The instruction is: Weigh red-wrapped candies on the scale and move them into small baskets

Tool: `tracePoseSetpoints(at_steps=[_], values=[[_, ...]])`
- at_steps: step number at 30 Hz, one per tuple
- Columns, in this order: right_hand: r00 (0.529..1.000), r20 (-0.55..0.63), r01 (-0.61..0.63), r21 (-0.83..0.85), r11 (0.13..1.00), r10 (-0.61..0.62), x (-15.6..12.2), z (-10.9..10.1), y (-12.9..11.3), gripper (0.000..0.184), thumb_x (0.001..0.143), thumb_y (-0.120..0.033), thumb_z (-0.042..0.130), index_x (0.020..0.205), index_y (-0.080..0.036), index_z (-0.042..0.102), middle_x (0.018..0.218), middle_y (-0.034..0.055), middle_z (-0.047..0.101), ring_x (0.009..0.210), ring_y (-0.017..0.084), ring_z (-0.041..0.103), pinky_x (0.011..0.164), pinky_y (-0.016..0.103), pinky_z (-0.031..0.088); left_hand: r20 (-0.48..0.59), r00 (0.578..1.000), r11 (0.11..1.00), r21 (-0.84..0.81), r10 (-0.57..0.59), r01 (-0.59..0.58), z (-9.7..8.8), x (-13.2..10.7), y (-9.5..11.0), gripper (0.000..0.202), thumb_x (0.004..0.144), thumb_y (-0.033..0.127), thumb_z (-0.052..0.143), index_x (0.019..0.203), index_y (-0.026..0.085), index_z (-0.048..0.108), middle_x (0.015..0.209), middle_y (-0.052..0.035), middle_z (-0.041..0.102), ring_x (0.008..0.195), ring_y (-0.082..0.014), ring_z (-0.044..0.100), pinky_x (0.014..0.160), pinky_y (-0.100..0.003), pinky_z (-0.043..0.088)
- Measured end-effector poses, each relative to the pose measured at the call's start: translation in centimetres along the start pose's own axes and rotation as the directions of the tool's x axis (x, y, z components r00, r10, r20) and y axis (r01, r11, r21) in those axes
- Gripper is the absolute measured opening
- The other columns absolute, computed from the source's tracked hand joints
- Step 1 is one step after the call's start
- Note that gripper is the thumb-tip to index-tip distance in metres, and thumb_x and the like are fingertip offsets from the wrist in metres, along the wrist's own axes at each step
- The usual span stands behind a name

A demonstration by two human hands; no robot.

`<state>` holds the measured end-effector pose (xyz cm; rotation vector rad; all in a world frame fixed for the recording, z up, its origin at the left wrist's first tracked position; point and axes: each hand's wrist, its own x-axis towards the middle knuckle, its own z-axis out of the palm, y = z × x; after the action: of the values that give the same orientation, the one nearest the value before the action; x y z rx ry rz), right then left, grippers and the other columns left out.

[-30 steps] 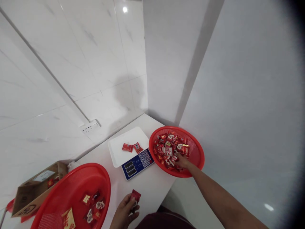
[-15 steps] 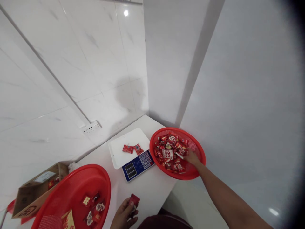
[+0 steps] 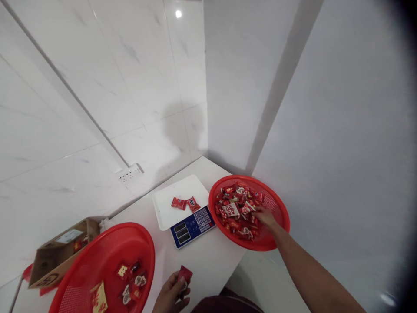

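Note:
My right hand point(image 3: 264, 216) reaches into the red basket point(image 3: 276, 204) at the right, fingers curled on the pile of red candy packets point(image 3: 236, 209); what they grip is too small to name. My left hand point(image 3: 169, 293) rests at the table's near edge, closed on a dark red packet point(image 3: 184, 276). Between the baskets stands a white scale point(image 3: 182, 208) with a blue keypad; two red packets point(image 3: 184, 203) lie on its platform.
A second red basket point(image 3: 97, 261) at the lower left holds several packets. A cardboard box point(image 3: 58, 256) sits behind it. A white socket strip point(image 3: 129, 174) is on the tiled wall. The table ends at the wall corner behind the right basket.
My right hand moved from the near side of the right basket toward its middle, stirring the packets. My left hand has kept the dark red packet. The view shifted slightly.

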<state>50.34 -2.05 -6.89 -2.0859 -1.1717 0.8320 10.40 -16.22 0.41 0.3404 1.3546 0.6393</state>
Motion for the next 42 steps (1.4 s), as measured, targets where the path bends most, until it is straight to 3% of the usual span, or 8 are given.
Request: tracePoseSetpoints(at_steps=[5, 8, 11, 14, 23, 27, 34, 42], values=[[0.980, -0.190, -0.070, -0.019, 0.997, 0.065, -0.5, -3.3, -1.6, 0.047, 0.070, -0.026, 0.053, 0.115, -0.014, 0.052, 0.095, 0.0115, 0.066, 0.089, 0.026, 0.061, 0.077, 0.037, 0.045, 0.013, 0.999, 0.999, 0.005, 0.044, -0.044, 0.3, 0.2, -0.1, 0.045, 0.053, 0.049, 0.073, 0.085, 0.021, 0.058, 0.081, 0.0001, 0.058, 0.072, -0.0123, 0.054, 0.068, -0.026, 0.042], [0.993, -0.109, -0.025, 0.263, 0.965, 0.055, -1.7, -3.2, -4.0, 0.047, 0.071, -0.033, 0.056, 0.114, -0.017, 0.051, 0.093, 0.0087, 0.066, 0.083, 0.024, 0.062, 0.072, 0.034, 0.048, 0.044, 0.996, 0.997, 0.019, 0.072, -0.073, 1.1, 0.1, 0.3, 0.039, 0.058, 0.047, 0.070, 0.086, 0.021, 0.059, 0.082, -0.0004, 0.058, 0.072, -0.0124, 0.054, 0.068, -0.026, 0.041], [0.989, 0.149, -0.080, 0.529, 0.845, 0.001, -3.3, -1.0, -6.9, 0.040, 0.067, -0.029, 0.061, 0.104, -0.018, 0.054, 0.090, 0.0064, 0.067, 0.076, 0.020, 0.063, 0.066, 0.031, 0.050, 0.046, 0.994, 0.995, 0.023, 0.097, -0.098, 1.8, 0.1, 0.6, 0.040, 0.058, 0.047, 0.070, 0.086, 0.020, 0.059, 0.082, -0.0006, 0.057, 0.071, -0.0122, 0.053, 0.067, -0.026, 0.042], [0.944, 0.320, -0.105, 0.522, 0.847, -0.080, -4.7, 2.3, -9.9, 0.033, 0.062, -0.022, 0.065, 0.094, -0.019, 0.055, 0.084, 0.0035, 0.066, 0.071, 0.017, 0.062, 0.063, 0.029, 0.050, 0.011, 0.994, 0.994, 0.021, 0.105, -0.106, 2.1, 0.1, 0.6, 0.044, 0.055, 0.048, 0.071, 0.086, 0.019, 0.059, 0.081, -0.0012, 0.057, 0.070, -0.0123, 0.053, 0.064, -0.026, 0.041], [0.884, 0.410, -0.137, 0.687, 0.713, -0.225, -5.8, 7.8, -19.0, 0.054, 0.072, -0.033, 0.061, 0.121, -0.024, 0.040, 0.110, 0.0065, 0.056, 0.094, 0.015, 0.057, 0.078, 0.028, 0.048, 0.007, 0.994, 0.994, -0.013, 0.111, -0.111, 0.7, -0.8, 0.3, 0.037, 0.060, 0.044, 0.069, 0.085, 0.019, 0.057, 0.084, -0.0018, 0.057, 0.072, -0.0121, 0.053, 0.066, -0.026, 0.041], [0.792, 0.522, 0.028, 0.488, 0.872, -0.318, -8.0, 9.1, -17.1, 0.042, 0.074, -0.033, 0.057, 0.112, -0.017, 0.050, 0.093, 0.0051, 0.061, 0.080, 0.014, 0.057, 0.069, 0.028, 0.047, 0.003, 0.992, 0.992, -0.038, 0.123, -0.123, 0.4, -0.6, -0.4, 0.039, 0.060, 0.041, 0.069, 0.088, 0.020, 0.051, 0.086, -0.0023, 0.058, 0.076, -0.0138, 0.056, 0.070, -0.028, 0.043], [0.374, 0.881, 0.101, 0.272, 0.957, -0.289, -17.0, 10.8, -12.1, 0.024, 0.073, -0.032, 0.056, 0.088, -0.014, 0.062, 0.070, 0.0007, 0.062, 0.060, 0.010, 0.054, 0.055, 0.021, 0.040, 0.092, 0.981, 0.981, 0.072, 0.172, -0.179, 1.2, 0.2, -0.7, 0.045, 0.055, 0.045, 0.073, 0.080, 0.016, 0.049, 0.073, -0.0023, 0.061, 0.059, -0.0114, 0.057, 0.060, -0.025, 0.041], [0.429, 0.880, -0.014, 0.232, 0.973, -0.203, -18.9, 10.6, -11.9, 0.020, 0.070, -0.033, 0.055, 0.067, -0.014, 0.054, 0.054, -0.0023, 0.056, 0.048, 0.008, 0.048, 0.047, 0.019, 0.034, 0.108, 0.965, 0.941, 0.222, 0.238, -0.257, 2.0, 0.1, -0.3, 0.038, 0.059, 0.044, 0.068, 0.073, 0.017, 0.045, 0.062, 0.0012, 0.060, 0.045, -0.0073, 0.050, 0.045, -0.021, 0.034]])
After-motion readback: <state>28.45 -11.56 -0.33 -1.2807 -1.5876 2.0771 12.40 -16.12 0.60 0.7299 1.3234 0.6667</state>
